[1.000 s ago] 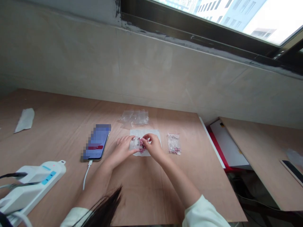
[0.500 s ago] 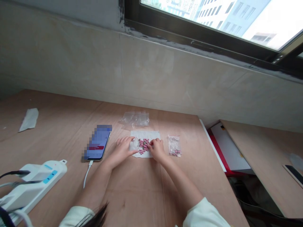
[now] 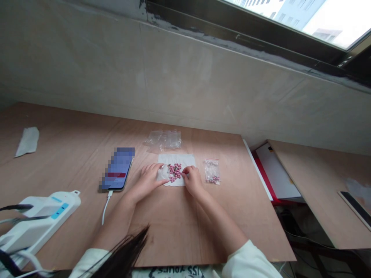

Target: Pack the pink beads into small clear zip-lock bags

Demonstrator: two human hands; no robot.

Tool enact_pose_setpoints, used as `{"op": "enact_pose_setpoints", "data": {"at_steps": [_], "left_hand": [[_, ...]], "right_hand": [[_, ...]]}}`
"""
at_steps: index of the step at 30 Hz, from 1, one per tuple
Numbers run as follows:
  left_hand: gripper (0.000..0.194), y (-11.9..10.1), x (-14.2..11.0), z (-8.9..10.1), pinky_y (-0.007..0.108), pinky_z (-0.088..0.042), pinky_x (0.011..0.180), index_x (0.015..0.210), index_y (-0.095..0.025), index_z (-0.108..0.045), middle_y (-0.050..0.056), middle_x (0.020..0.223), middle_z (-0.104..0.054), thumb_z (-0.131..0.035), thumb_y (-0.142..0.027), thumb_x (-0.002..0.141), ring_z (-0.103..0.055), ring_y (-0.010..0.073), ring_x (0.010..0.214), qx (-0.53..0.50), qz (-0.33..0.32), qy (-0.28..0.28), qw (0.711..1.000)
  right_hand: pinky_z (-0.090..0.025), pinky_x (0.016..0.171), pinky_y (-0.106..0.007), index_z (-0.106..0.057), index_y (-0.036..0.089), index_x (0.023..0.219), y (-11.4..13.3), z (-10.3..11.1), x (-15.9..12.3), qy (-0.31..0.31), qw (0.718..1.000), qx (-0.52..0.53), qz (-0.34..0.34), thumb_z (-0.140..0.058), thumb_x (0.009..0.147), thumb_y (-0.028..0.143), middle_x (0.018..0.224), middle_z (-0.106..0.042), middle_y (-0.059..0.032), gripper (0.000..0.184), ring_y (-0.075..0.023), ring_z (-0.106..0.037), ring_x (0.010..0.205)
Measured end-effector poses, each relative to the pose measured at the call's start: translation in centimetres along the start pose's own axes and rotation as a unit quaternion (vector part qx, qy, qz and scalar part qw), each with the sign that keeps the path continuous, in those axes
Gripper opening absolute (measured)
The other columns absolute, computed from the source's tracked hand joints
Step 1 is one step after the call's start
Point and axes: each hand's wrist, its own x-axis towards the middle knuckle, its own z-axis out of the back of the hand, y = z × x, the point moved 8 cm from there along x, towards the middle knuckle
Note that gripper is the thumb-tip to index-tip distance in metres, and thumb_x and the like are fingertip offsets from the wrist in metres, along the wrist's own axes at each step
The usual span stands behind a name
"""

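A pale, bare wall (image 3: 101, 77) fills the upper part of the frame, with a dark-framed window (image 3: 324, 23) at the upper right, above a wooden table (image 3: 162, 239). Both forearms reach in from the lower edge, angled toward each other, and the hands meet near the centre. The left hand (image 3: 150, 177) lies low with its back up, thumb and forefinger curved into a wide C that grasps a small clear bag (image 3: 164, 173) by its edges; the other fingers lie loosely bent. Just right of that bag, a cluster of pink beads (image 3: 175, 172) sits at the frame's centre on a white sheet (image 3: 176, 158). The right hand (image 3: 191, 180) comes in from the lower right, fingers curled, thumb and forefinger brought together at the cluster's right edge; whether a bead is pinched there, I cannot tell. Right of centre lies a second bag (image 3: 212, 170) with pink beads at its bottom. Flat clear bags (image 3: 166, 139) lie above the sheet, and a phone (image 3: 117, 168) left of centre.
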Motion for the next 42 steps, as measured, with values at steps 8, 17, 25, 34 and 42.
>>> {"op": "enact_pose_setpoints", "data": {"at_steps": [8,17,25,34,42], "left_hand": [[0.046,-0.8,0.7,-0.2,0.035,-0.031,0.087,0.105,-0.017,-0.047,0.008,0.109,-0.053,-0.057,-0.037,0.066,-0.045,0.0241,0.102,0.005,-0.006,0.006,1.000],[0.046,-0.4,0.2,0.1,0.034,-0.031,0.087,0.105,-0.019,-0.047,0.007,0.108,-0.054,-0.058,-0.036,0.064,-0.045,0.0234,0.102,-0.016,-0.002,0.001,1.000],[0.046,-0.4,0.2,-0.4,0.035,-0.030,0.088,0.106,-0.018,-0.046,0.009,0.110,-0.052,-0.057,-0.038,0.066,-0.044,0.0238,0.104,-0.009,-0.003,0.004,1.000],[0.048,-0.3,1.4,0.0,0.036,-0.031,0.085,0.104,-0.017,-0.046,0.009,0.108,-0.053,-0.057,-0.042,0.065,-0.045,0.0241,0.101,-0.002,-0.023,-0.013,1.000],[0.046,0.3,1.0,0.0,0.036,-0.030,0.087,0.104,-0.019,-0.046,0.008,0.109,-0.053,-0.057,-0.041,0.065,-0.045,0.0240,0.102,-0.002,-0.009,-0.006,1.000]], "right_hand": [[-0.039,0.067,-0.026,-0.056,0.018,0.074,3.4,0.4,1.3,-0.004,0.988,0.148,0.043,-0.050,0.073,0.023,0.077,-0.059,-0.0035,0.008,-0.0144,-0.050,0.073],[-0.037,0.069,-0.028,-0.056,0.015,0.070,0.2,-1.0,2.3,-0.006,1.000,0.025,-0.014,-0.050,0.069,0.015,0.077,-0.056,-0.0079,0.006,-0.0180,-0.049,0.077],[-0.038,0.064,-0.026,-0.055,0.016,0.062,1.8,-0.2,1.9,0.016,0.996,0.089,-0.007,-0.053,0.069,0.017,0.068,-0.057,-0.0038,0.007,-0.0144,-0.050,0.067],[-0.037,0.072,-0.028,-0.057,0.013,0.078,2.1,-0.1,3.6,0.001,1.000,0.029,-0.005,-0.049,0.069,0.011,0.084,-0.056,-0.0094,0.012,-0.0181,-0.049,0.081],[-0.035,0.066,-0.026,-0.058,0.014,0.069,1.2,-1.1,3.9,0.035,0.998,-0.052,0.019,-0.046,0.070,0.008,0.075,-0.058,-0.0091,0.013,-0.0182,-0.049,0.076]]}}
